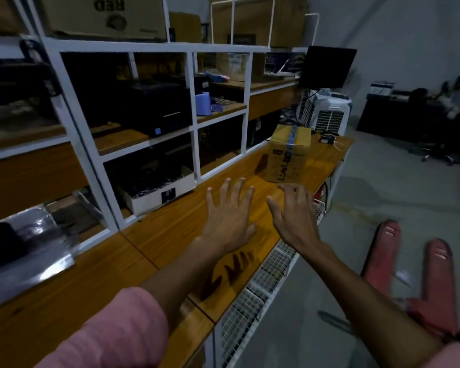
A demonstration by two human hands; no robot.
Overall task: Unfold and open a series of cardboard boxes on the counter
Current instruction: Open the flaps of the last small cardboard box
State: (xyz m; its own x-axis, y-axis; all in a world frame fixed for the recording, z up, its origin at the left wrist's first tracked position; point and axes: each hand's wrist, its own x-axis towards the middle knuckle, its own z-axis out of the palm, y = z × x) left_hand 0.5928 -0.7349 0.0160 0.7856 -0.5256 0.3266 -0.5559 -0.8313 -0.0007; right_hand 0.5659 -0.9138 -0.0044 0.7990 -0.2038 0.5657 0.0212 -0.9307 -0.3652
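A brown cardboard box (pixel 290 152), assembled and taped blue along its top, stands upright on the wooden counter (pixel 157 240) near its far end. Both my hands reach out over the counter short of the box. My left hand (pixel 229 213) has its fingers spread and straight, holding nothing. My right hand (pixel 295 211) hovers with loosely bent fingers, also holding nothing, just in front of the box and not touching it.
White shelving (pixel 194 144) with dark equipment and a white box (pixel 160 189) lines the counter's left side. A black monitor (pixel 327 66) and a white air cooler (pixel 327 112) stand beyond. A red pallet jack (pixel 414 274) sits on the floor at right; wire baskets (pixel 252 296) hang under the counter.
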